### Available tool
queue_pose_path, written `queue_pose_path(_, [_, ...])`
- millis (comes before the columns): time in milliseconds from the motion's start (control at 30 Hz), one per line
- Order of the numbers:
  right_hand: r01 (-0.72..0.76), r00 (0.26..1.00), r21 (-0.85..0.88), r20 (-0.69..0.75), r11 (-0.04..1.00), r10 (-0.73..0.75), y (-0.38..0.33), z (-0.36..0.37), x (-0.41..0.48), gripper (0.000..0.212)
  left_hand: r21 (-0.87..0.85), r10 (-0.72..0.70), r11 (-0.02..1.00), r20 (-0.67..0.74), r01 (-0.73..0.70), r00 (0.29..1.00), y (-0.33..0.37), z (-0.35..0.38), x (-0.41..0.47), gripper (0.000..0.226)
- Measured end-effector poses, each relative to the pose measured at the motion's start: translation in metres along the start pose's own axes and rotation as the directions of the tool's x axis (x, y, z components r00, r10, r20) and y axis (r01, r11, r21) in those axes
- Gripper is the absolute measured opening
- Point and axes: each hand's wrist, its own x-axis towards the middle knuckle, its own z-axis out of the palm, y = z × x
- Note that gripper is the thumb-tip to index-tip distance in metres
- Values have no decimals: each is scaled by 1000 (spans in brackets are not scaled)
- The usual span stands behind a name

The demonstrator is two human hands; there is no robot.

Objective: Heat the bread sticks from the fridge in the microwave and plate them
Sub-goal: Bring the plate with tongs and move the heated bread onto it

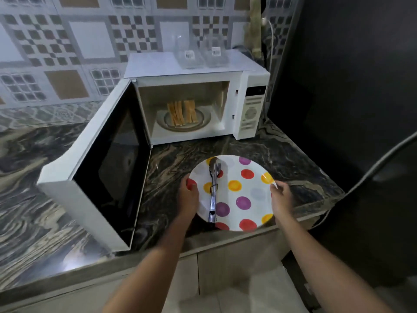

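a white microwave (pixel 196 105) stands on the dark marbled tabletop (pixel 171 168) with its door (pixel 106 168) swung wide open to the left. inside, the bread sticks (pixel 182 114) lie side by side on a dish (pixel 200 123) on the turntable. in front of the microwave a white plate (pixel 248 188) with red, yellow and purple dots sits near the tabletop's front edge, with metal tongs (pixel 214 188) lying across its left half. the left hand (pixel 188 195) grips the plate's left rim, and the right hand (pixel 281 194) grips its right rim. two clear containers (pixel 200 56) rest on top of the microwave.
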Motion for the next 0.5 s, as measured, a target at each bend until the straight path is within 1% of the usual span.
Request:
queue_pose_path(167, [30, 999, -92, 36, 995, -27, -2, 36, 41, 6, 114, -7, 993, -26, 10, 1000, -6, 4, 43, 34])
queue_pose_path(200, [35, 999, -112, 39, 993, -31, -3, 41, 50, 6, 132, -3, 991, -36, 8, 999, -7, 7, 49, 32])
queue_pose_path(333, [35, 997, -224, 68, 974, -20, -7, 54, 81, 18, 173, -26, 984, -75, 38, 997, -10, 20, 61, 25])
queue_pose_path(400, [42, 994, -255, 105, 966, -15, -9, 57, 96, 12, 233, -2, 972, -100, 25, 995, -13, 27, 70, 25])
queue_pose_path(433, [57, 993, -269, 119, 961, -26, -10, 58, 103, 8, 260, -3, 965, -109, 32, 994, -14, 31, 76, 25])
queue_pose_path(500, [80, 991, -296, 130, 952, -43, -12, 59, 116, 7, 302, -27, 951, -125, 64, 992, -18, 40, 83, 25])
